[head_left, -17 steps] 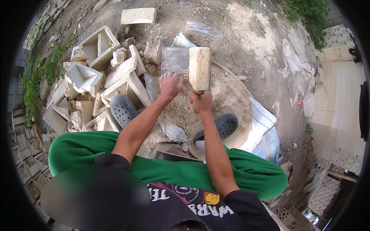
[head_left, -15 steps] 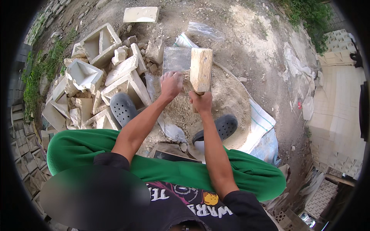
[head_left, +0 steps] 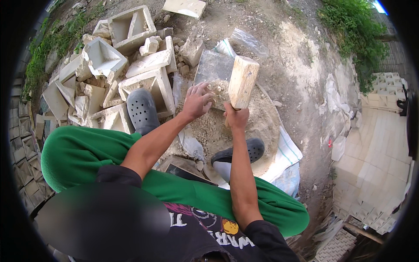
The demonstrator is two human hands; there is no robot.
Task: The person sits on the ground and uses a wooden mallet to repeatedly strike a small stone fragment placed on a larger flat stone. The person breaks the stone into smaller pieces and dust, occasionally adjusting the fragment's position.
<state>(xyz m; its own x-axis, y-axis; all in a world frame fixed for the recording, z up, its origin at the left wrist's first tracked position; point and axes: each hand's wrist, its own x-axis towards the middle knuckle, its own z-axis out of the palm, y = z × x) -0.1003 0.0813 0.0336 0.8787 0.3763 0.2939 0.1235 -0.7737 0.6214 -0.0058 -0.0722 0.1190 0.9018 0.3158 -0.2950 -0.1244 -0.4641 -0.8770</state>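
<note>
My right hand (head_left: 237,115) is closed round the handle of a wooden mallet (head_left: 243,83). The mallet's thick, pale, rough block points away from me and leans a little to the right. Beside it on the left, my left hand (head_left: 197,102) hovers with bent fingers apart, and I see nothing held in it. Just beyond both hands is a flat dark grey slab (head_left: 212,66), with pale crumbs scattered over its near part. Crushed pale powder (head_left: 214,131) lies heaped around and in front of the slab. The mallet hides part of the slab's right side.
Broken pale blocks (head_left: 104,61) are piled at the left, close to my left clog (head_left: 142,111). My right clog (head_left: 255,149) rests in the powder. A white woven sheet (head_left: 286,150) spreads under it at the right. Clear plastic (head_left: 249,42) lies farther off.
The whole view has shifted and turned slightly. My left hand's fingers have spread more and lifted from the crumbs. The mallet now leans further right, still in my right hand.
</note>
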